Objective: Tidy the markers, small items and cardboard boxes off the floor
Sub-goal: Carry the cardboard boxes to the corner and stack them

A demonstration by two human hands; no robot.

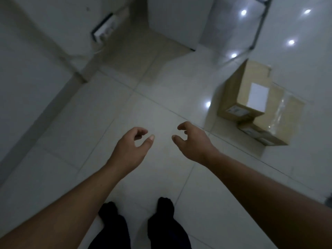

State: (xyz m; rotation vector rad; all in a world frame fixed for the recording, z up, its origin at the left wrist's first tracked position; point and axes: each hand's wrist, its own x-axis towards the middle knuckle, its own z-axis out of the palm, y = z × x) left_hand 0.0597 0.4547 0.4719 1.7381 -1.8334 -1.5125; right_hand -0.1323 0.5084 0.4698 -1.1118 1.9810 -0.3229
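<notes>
Glossy pale tiled floor (161,108) carried a flat brown cardboard box (280,123), taped, at right. Taller brown cardboard box (251,90), white-labelled, touched it; overlap unclear. Dark-socked feet (109,211) stood bottom centre.

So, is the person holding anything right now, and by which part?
Nothing is held. The left hand and right hand hang loosely curled and empty above the floor; the cardboard boxes sit untouched to the right.

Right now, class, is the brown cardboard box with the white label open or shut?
Shut: the brown cardboard box shows flat, unbroken faces, its white label intact, no flap lifted.
</notes>
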